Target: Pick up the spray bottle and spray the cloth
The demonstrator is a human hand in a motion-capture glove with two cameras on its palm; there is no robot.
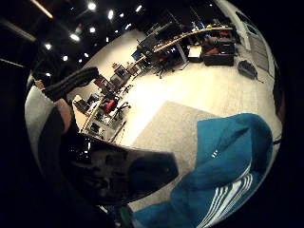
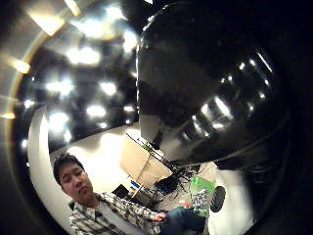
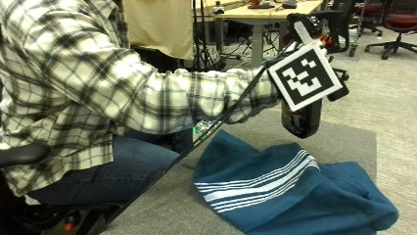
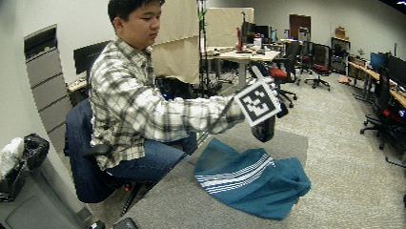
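We see a person in a checked shirt (image 3: 98,83) sitting on a chair (image 4: 86,157) on the left side of the outside view. The arm reaches out toward the right side of the frame. The right hand (image 3: 312,34) is up in the upper right of the frame, mostly hidden. It holds a dark spray bottle (image 3: 301,120), which hangs down below the hand, up in the air. The fingers (image 1: 71,81) are curled around the bottle, as the little finger side palm view shows with a black gloved finger bent over the top of it. The shiny black bottle fills a lot of both palm views, so it is very close to the palm.

The blue cloth (image 3: 287,191) lies bunched up on the gray tabletop (image 3: 163,205), in the lower right of the outside view. It has white stripes across it. The bottle is above the cloth's upper edge and does not touch it. In the little finger side palm view the cloth lies on the gray tabletop just beside the bottle.

Behind the person we see desks and office chairs on a pale floor.
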